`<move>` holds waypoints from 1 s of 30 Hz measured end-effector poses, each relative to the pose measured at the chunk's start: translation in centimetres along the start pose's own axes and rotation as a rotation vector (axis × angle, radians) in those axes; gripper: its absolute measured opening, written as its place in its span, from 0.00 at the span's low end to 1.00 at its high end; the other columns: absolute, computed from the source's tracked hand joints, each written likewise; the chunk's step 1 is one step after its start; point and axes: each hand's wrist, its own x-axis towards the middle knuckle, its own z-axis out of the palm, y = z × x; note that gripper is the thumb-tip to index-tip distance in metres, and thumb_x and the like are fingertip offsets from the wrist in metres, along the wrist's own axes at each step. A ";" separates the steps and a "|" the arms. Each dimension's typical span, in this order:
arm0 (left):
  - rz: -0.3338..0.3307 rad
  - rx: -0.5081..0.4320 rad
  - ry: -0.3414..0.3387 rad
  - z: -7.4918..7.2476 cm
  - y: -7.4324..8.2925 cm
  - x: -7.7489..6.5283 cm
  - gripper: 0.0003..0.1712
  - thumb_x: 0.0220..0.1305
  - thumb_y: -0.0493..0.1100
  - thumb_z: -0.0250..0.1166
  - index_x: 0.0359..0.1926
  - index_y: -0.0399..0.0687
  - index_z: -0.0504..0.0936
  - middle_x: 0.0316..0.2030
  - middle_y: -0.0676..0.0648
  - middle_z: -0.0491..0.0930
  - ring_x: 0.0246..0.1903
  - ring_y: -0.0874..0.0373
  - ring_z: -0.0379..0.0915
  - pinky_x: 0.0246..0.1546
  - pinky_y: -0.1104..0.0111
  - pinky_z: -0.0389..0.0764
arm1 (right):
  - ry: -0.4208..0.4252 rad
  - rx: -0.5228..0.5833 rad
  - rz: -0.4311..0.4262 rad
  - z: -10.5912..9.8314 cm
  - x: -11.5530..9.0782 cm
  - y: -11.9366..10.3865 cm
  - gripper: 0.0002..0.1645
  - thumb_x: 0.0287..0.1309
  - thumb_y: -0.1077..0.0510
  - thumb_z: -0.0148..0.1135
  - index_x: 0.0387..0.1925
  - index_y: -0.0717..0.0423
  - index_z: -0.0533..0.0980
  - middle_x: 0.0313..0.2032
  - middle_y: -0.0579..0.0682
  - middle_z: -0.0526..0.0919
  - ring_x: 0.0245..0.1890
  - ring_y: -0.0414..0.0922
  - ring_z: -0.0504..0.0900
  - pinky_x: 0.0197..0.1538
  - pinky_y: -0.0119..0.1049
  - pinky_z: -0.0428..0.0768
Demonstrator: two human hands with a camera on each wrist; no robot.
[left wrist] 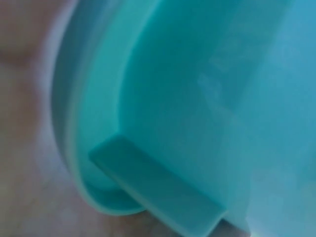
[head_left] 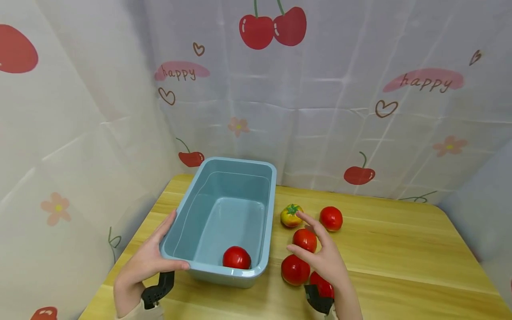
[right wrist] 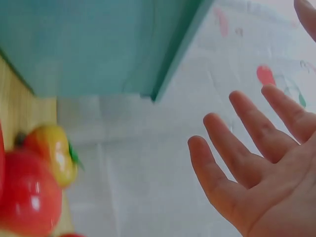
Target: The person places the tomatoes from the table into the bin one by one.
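Note:
A light blue plastic bin [head_left: 222,162] stands upright on the wooden table. Inside it, near the front wall, lies one glossy red tomato-like fruit [head_left: 237,258]. My left hand [head_left: 146,262] rests about the bin's near left corner, thumb along the front rim and fingers against the left side. To the right of the bin my right hand [head_left: 326,255] hovers with thumb and fingers spread, holding nothing. Below and around it are several red fruits [head_left: 295,270], and a yellow-red one with green leaves [head_left: 289,218] lies beyond. The left wrist view shows mostly the bin's rim [left wrist: 98,98].
Another red fruit [head_left: 331,218] lies apart toward the back. The wooden table [head_left: 400,249] extends to the right of the fruit. Behind the table hangs a white curtain [head_left: 312,133] with cherry prints, and a similar sheet runs along the left side.

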 end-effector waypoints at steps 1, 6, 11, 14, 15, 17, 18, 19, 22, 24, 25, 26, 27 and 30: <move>-0.003 0.001 -0.001 0.0 0.0 0.0 0.69 0.36 0.39 0.80 0.74 0.54 0.44 0.72 0.41 0.43 0.63 0.42 0.50 0.50 0.76 0.63 | 0.010 -0.004 -0.002 -0.4 -0.1 0.2 0.42 0.48 0.56 0.72 0.64 0.40 0.65 0.63 0.43 0.67 0.59 0.49 0.66 0.55 0.61 0.65; -0.017 -0.003 -0.008 0.0 0.0 0.0 0.68 0.37 0.39 0.79 0.74 0.51 0.44 0.72 0.41 0.42 0.63 0.42 0.49 0.50 0.77 0.61 | 0.059 -0.021 -0.054 -2.0 -0.4 1.5 0.41 0.49 0.61 0.71 0.65 0.45 0.65 0.61 0.45 0.69 0.58 0.39 0.66 0.60 0.41 0.63; -0.015 -0.003 -0.013 0.0 -0.1 0.0 0.68 0.37 0.39 0.79 0.74 0.51 0.43 0.72 0.41 0.42 0.62 0.42 0.50 0.50 0.74 0.64 | 0.081 -0.055 -0.055 -3.6 -0.7 2.1 0.41 0.49 0.62 0.71 0.65 0.48 0.64 0.61 0.46 0.69 0.56 0.31 0.66 0.57 0.23 0.60; -0.015 0.006 -0.008 0.0 -0.1 0.0 0.68 0.37 0.39 0.79 0.74 0.49 0.43 0.72 0.41 0.42 0.62 0.41 0.51 0.49 0.72 0.65 | 0.082 -0.080 -0.037 -4.4 -0.9 2.5 0.41 0.49 0.61 0.71 0.65 0.48 0.65 0.63 0.46 0.67 0.56 0.30 0.64 0.56 0.20 0.59; -0.013 0.008 -0.007 0.0 -0.1 0.0 0.68 0.37 0.39 0.79 0.74 0.49 0.43 0.72 0.40 0.42 0.62 0.41 0.51 0.50 0.72 0.65 | 0.084 -0.090 -0.034 -4.7 -0.9 2.7 0.41 0.49 0.61 0.71 0.65 0.48 0.65 0.63 0.47 0.67 0.56 0.29 0.64 0.56 0.20 0.59; -0.012 0.005 -0.006 0.0 0.0 0.0 0.68 0.37 0.38 0.79 0.74 0.48 0.43 0.72 0.40 0.42 0.62 0.41 0.51 0.49 0.72 0.65 | 0.087 -0.109 -0.037 -5.2 -1.0 3.3 0.41 0.49 0.61 0.71 0.65 0.50 0.65 0.63 0.49 0.67 0.56 0.29 0.64 0.56 0.19 0.59; -0.011 0.008 -0.004 0.0 0.0 0.1 0.68 0.37 0.39 0.79 0.74 0.47 0.43 0.72 0.40 0.42 0.62 0.41 0.51 0.49 0.72 0.65 | 0.091 -0.115 -0.046 -5.4 -1.0 3.6 0.41 0.48 0.61 0.71 0.65 0.51 0.65 0.63 0.50 0.67 0.56 0.29 0.64 0.56 0.19 0.59; -0.010 0.006 -0.004 0.0 0.0 0.1 0.68 0.37 0.38 0.79 0.74 0.47 0.43 0.72 0.39 0.42 0.62 0.41 0.51 0.50 0.72 0.65 | 0.097 -0.120 -0.056 -5.7 -1.0 3.9 0.41 0.48 0.62 0.71 0.65 0.53 0.65 0.62 0.52 0.67 0.57 0.30 0.64 0.56 0.18 0.60; -0.010 0.002 -0.005 0.0 0.1 0.1 0.68 0.37 0.38 0.79 0.74 0.47 0.43 0.71 0.39 0.42 0.62 0.41 0.51 0.49 0.72 0.65 | 0.119 -0.125 -0.082 -6.5 -0.9 4.9 0.42 0.47 0.65 0.71 0.65 0.57 0.64 0.61 0.58 0.68 0.58 0.29 0.64 0.55 0.18 0.61; -0.011 0.003 -0.006 0.0 0.1 0.0 0.68 0.37 0.38 0.79 0.74 0.49 0.43 0.71 0.39 0.42 0.62 0.41 0.51 0.49 0.72 0.66 | 0.137 -0.131 -0.083 -7.0 -0.7 5.6 0.42 0.47 0.66 0.71 0.65 0.59 0.64 0.61 0.60 0.68 0.58 0.28 0.63 0.55 0.18 0.61; -0.010 0.001 -0.007 0.0 0.1 0.0 0.68 0.37 0.38 0.79 0.74 0.50 0.43 0.71 0.39 0.42 0.61 0.40 0.51 0.49 0.71 0.66 | 0.145 -0.130 -0.074 -7.2 -0.6 5.9 0.42 0.48 0.66 0.71 0.65 0.59 0.63 0.61 0.60 0.68 0.58 0.28 0.63 0.55 0.18 0.61; -0.010 -0.001 -0.009 0.0 0.0 0.0 0.68 0.37 0.38 0.79 0.74 0.50 0.43 0.71 0.39 0.42 0.61 0.40 0.51 0.49 0.71 0.66 | 0.153 -0.140 -0.063 -7.4 -0.5 6.2 0.43 0.48 0.66 0.70 0.65 0.59 0.63 0.61 0.61 0.68 0.58 0.29 0.63 0.54 0.17 0.61; -0.009 -0.003 -0.011 0.0 0.0 0.0 0.68 0.37 0.38 0.79 0.74 0.50 0.43 0.71 0.39 0.42 0.61 0.40 0.51 0.49 0.71 0.67 | 0.160 -0.148 -0.051 -7.7 -0.4 6.5 0.42 0.49 0.65 0.70 0.65 0.60 0.62 0.61 0.61 0.68 0.58 0.32 0.64 0.54 0.17 0.61; -0.009 -0.004 -0.010 0.0 0.0 0.0 0.68 0.37 0.38 0.79 0.74 0.54 0.43 0.71 0.39 0.42 0.61 0.40 0.52 0.48 0.71 0.67 | 0.174 -0.167 -0.008 -8.1 0.1 7.5 0.42 0.51 0.62 0.70 0.66 0.61 0.61 0.62 0.62 0.67 0.60 0.44 0.65 0.54 0.16 0.60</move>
